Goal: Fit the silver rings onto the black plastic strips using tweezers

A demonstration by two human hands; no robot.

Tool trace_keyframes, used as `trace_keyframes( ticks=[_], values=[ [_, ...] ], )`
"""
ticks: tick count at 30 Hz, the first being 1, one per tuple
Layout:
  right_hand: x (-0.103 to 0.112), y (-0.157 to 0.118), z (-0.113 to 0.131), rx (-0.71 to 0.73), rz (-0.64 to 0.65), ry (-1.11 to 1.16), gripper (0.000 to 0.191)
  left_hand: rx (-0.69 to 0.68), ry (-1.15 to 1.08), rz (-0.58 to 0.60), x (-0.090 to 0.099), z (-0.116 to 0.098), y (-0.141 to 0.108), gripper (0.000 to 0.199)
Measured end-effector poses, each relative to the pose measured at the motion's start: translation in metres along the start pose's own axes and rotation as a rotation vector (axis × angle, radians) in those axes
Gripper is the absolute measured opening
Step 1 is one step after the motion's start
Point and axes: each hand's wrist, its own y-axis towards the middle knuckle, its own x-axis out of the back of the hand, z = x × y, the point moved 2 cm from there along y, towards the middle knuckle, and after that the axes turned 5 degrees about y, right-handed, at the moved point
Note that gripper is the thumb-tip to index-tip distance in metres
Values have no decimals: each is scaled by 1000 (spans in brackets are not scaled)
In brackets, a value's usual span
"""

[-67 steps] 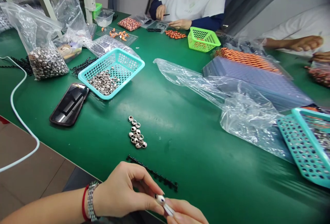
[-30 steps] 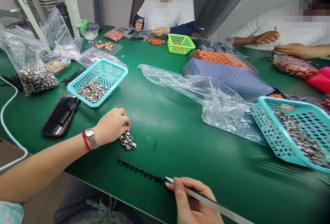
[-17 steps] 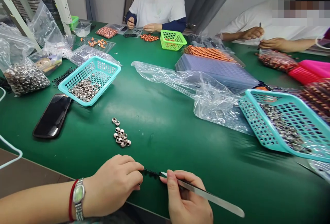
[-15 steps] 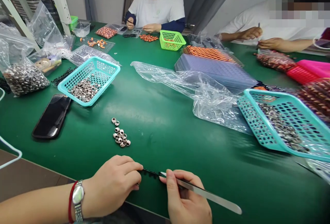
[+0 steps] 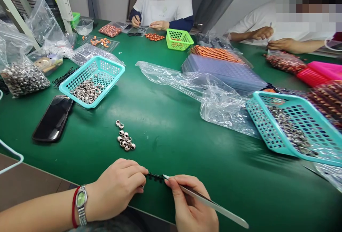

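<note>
My left hand (image 5: pixel 124 185) is closed at the front of the green table, pinching one end of a thin black strip with small knobs (image 5: pixel 156 177). Between the thumb and fingers of my right hand (image 5: pixel 192 200) lies a pair of metal tweezers (image 5: pixel 216 207), its pale tip touching the strip's other end. The right fingertips also meet the strip there. Just beyond my hands is a small heap of silvery ring-like metal caps (image 5: pixel 125 141). What the curled left fingers cover is hidden.
A blue basket (image 5: pixel 107 93) of metal caps and a phone (image 5: pixel 52 118) sit left. Another blue basket (image 5: pixel 267 137) stands right, beside crumpled clear plastic (image 5: pixel 221 100) and stacked trays (image 5: pixel 221 73). A bag of caps (image 5: pixel 24 79) lies far left. Two people work across the table.
The tweezers' tip has shifted slightly left and up along the black strip, and more of the strip shows. My left hand keeps its pinch. The metal caps stay put.
</note>
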Motion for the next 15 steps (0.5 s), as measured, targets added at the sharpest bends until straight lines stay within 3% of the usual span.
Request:
trace_keyframes(
  ticks=[6, 10, 12, 15],
  values=[
    [0, -3, -4, -66, 13, 71, 16, 14, -57, -31, 7, -1, 2, 15],
    [5, -8, -13, -179, 26, 118, 20, 57, -165, -223, 16, -7, -1, 12],
    [8, -10, -16, -249, 14, 153, 23, 177, -293, -275, 19, -10, -2, 12],
    [10, -12, -18, -281, -2, 175, 22, 470, -599, -211, 15, -14, -2, 7]
  ],
)
